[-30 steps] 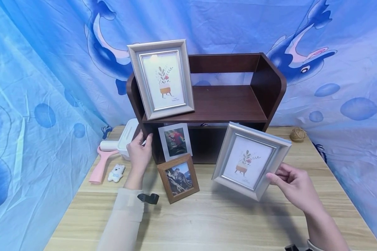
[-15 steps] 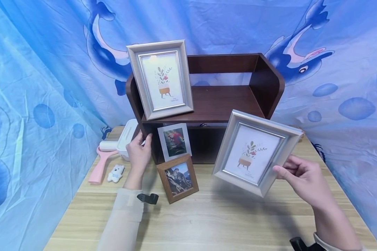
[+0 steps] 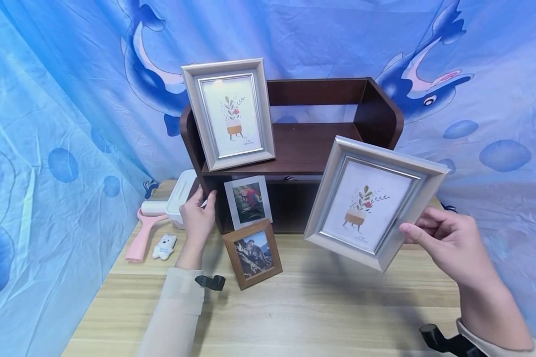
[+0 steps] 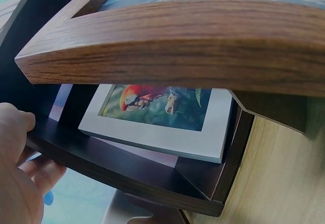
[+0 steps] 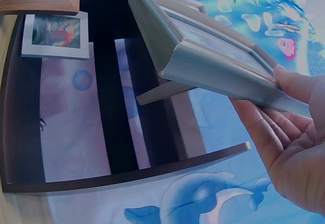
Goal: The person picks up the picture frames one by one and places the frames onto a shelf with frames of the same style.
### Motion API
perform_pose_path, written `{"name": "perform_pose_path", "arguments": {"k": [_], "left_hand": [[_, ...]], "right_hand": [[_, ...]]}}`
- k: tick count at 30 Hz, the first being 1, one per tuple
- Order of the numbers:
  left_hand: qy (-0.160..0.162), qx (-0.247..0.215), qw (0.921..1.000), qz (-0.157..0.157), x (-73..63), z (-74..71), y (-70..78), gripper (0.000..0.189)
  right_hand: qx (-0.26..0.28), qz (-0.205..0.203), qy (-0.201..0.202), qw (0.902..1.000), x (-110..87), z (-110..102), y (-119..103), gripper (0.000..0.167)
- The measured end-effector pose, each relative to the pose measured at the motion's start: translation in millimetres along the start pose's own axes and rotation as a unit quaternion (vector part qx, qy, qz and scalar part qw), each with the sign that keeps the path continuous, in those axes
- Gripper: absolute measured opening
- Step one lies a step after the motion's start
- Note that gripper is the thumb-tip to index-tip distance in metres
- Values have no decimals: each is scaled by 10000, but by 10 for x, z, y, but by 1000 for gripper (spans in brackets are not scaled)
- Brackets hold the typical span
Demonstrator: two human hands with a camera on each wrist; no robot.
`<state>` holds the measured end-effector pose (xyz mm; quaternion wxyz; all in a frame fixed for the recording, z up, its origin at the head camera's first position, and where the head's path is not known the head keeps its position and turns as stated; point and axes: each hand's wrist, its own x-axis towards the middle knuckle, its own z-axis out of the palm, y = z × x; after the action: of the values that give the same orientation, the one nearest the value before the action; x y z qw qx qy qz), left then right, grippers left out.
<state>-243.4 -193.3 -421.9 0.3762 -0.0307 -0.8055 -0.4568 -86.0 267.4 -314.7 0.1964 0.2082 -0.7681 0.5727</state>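
My right hand [image 3: 451, 243] pinches the lower right edge of a silver-grey picture frame [image 3: 384, 148] with a potted plant print. It is held tilted above the table, overlapping the shelf's right half in the head view; its easel stand [image 5: 162, 92] sticks out behind. At the left side of a dark brown desktop shelf [image 3: 312, 144], my left hand [image 3: 198, 213] grips the side panel's front edge between thumb and fingers. A matching plant-print frame [image 3: 232, 119] leans on the top level. Below stand a white parrot frame [image 3: 248, 201] and a brown wooden leopard frame [image 3: 254, 253].
Left of the shelf are a white plastic container [image 3: 178, 198], a pink-handled lint roller [image 3: 143, 235] and a small white bear figure [image 3: 164, 246]. A light wood table [image 3: 268, 322] carries everything. Blue dolphin-print cloth [image 3: 71, 99] hangs around the back and sides.
My right hand has lifted the silver-grey picture frame upward and to the right. The left hand keeps its place on the shelf's side.
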Motion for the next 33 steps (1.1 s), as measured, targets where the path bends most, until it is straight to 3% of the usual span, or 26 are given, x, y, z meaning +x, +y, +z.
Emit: {"name": "perform_pose_path", "arguments": {"k": [4,10,23,28,33], "left_hand": [[16,10,10000,33,-1,-3,-11,20],[56,-25,10000,43,-6,-1,-15,21],[76,-132,9999,25,-13,-11,4,21],[91,-93,9999,81,-21,-19,20,21],[109,-142,9998,100,-20,-12,22,19]], "right_hand": [[-117,-4,67,9999,63,-29,-72,26],[364,-30,69,9993,153,-69,-167,28],[221,43,340,9992,334,-113,-321,31],[-173,41,444,9989,406,-118,-370,29],[31,-33,374,9993,501,-126,-402,33]]}}
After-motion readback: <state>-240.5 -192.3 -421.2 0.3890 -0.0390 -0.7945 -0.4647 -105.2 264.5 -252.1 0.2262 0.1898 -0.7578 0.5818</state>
